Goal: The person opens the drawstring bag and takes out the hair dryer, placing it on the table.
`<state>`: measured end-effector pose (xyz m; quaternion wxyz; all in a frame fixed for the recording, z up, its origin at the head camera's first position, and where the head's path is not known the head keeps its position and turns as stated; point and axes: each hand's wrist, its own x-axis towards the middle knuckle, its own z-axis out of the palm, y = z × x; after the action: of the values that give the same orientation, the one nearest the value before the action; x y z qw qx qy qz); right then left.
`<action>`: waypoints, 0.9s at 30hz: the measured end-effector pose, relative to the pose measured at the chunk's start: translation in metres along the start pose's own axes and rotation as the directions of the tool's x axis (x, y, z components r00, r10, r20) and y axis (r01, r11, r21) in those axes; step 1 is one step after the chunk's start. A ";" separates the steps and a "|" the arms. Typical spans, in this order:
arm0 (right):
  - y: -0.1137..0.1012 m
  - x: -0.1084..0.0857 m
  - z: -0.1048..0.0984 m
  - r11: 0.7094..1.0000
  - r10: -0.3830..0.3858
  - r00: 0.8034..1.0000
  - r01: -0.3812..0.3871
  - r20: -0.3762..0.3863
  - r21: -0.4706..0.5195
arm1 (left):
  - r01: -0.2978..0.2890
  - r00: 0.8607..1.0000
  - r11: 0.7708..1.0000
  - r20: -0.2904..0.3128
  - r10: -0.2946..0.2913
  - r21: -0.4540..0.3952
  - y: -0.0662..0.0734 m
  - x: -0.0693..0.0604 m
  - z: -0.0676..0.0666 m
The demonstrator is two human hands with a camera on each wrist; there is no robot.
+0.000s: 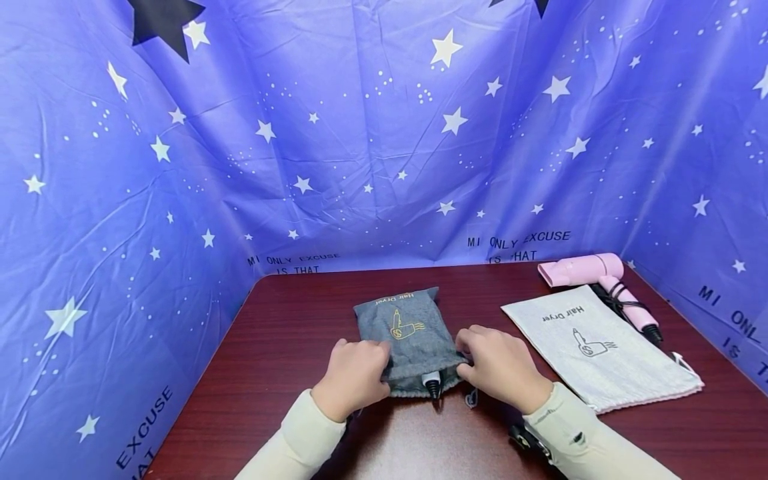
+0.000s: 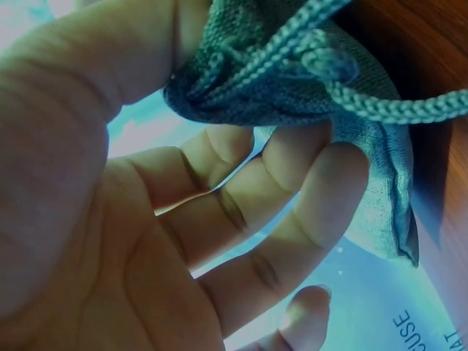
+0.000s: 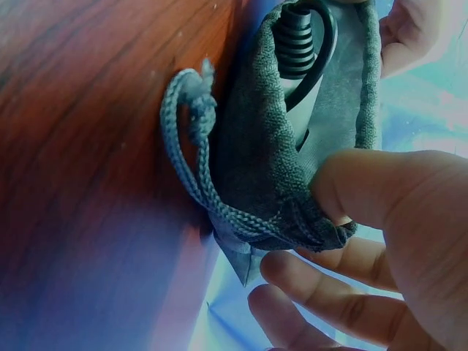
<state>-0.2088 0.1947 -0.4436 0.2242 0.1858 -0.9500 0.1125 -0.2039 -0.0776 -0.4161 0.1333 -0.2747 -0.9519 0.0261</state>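
A grey drawstring bag (image 1: 414, 333) printed "Hair Dryer" lies on the table, its mouth toward me. From that mouth pokes the end of a white handle with a black ribbed cord sleeve (image 1: 432, 385); the rest is hidden in the cloth. My left hand (image 1: 355, 377) pinches the left corner of the mouth between thumb and fingers. At the opposite corner, my right hand (image 1: 501, 363) grips the edge, thumb at the opening. The right wrist view shows a black cord (image 3: 322, 66) looped in the opening. A knotted grey drawstring (image 3: 197, 117) hangs from the right corner.
On the right of the dark red table (image 1: 276, 347) lies a flat white drawstring bag (image 1: 564, 340), also printed "Hair Dryer". Behind it is a folded pink hair dryer (image 1: 591, 268) with its black cord wrapped round the handle. A blue star-patterned curtain (image 1: 360, 147) encloses the table.
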 end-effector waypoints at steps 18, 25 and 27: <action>0.001 -0.001 -0.002 1.000 0.030 0.996 -0.029 0.081 -0.006 | 0.031 0.992 0.999 0.124 -0.029 -0.014 -0.002 -0.002 -0.003; 0.001 -0.001 -0.002 0.999 0.033 0.995 -0.032 0.098 -0.012 | 0.044 0.986 0.999 0.161 -0.040 -0.022 -0.004 -0.004 -0.003; 0.001 -0.001 -0.002 0.999 0.034 0.994 -0.032 0.100 -0.015 | 0.045 0.986 0.999 0.165 -0.041 -0.026 -0.004 -0.004 -0.003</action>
<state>-0.2078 0.1963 -0.4422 0.1755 0.1741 -0.9637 0.1005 -0.2020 -0.0830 -0.4136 0.0509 -0.2530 -0.9656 0.0317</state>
